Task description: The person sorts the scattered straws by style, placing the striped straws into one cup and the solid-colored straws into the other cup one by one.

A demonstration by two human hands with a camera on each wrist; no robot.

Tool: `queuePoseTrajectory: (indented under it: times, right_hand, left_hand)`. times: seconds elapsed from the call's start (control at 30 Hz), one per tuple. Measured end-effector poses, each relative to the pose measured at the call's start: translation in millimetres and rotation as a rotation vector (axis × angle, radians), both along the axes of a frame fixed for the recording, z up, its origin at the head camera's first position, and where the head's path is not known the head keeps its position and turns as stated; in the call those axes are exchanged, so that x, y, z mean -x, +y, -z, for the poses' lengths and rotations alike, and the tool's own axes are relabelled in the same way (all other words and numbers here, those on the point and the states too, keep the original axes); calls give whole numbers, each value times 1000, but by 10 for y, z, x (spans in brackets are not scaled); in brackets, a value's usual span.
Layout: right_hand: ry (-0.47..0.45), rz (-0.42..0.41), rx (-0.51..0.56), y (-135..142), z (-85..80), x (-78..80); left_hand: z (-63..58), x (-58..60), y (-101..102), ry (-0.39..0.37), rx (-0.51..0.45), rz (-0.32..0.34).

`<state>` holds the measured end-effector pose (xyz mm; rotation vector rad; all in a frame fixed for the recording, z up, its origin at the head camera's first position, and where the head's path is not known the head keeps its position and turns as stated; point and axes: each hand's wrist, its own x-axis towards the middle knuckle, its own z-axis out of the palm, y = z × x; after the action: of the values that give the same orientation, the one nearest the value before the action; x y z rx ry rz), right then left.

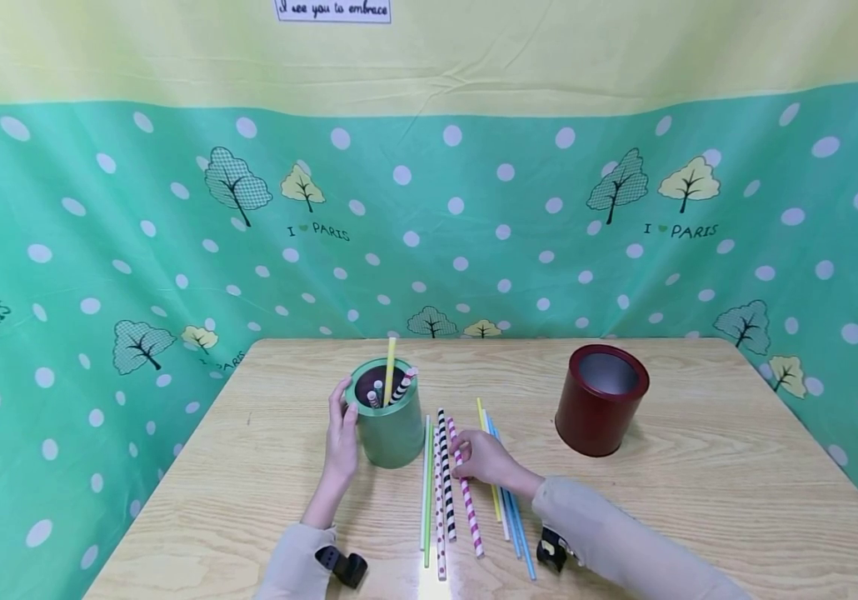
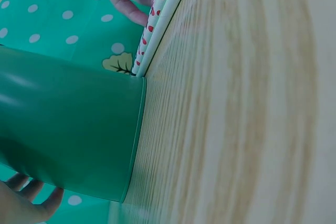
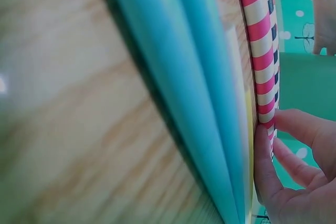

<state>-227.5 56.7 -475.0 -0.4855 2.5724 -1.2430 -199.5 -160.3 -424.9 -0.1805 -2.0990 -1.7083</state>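
My left hand holds the left side of a green canister, its fingers near the rim. Several straws stand in that canister, a tall yellow straw among them. Just right of it, my right hand pinches a pink-and-white striped straw between thumb and fingers; the right wrist view has this straw up close. Beside it on the table lie a black-and-white striped straw, a red-dotted straw and a green straw.
To the right of the right hand lie a yellow straw and several blue straws, partly under the wrist. A dark red canister stands at the back right of the wooden table. A dotted green cloth hangs behind.
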Motion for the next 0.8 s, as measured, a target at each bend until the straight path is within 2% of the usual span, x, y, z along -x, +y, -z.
queuePoseTrajectory:
  times: [0.17, 0.37, 0.57, 0.8]
  right_hand:
    - [-31, 7, 22, -3, -15, -16]
    - [-109, 30, 90, 10, -45, -36]
    - [-190, 87, 170, 39, -100, -56]
    - [-172, 161, 290, 55, -197, -28]
  left_hand:
    - [11, 9, -2, 0, -2, 1]
    - [26, 17, -5, 5, -7, 2]
    - [18, 13, 0, -5, 1, -1]
    - [24, 10, -2, -13, -5, -7]
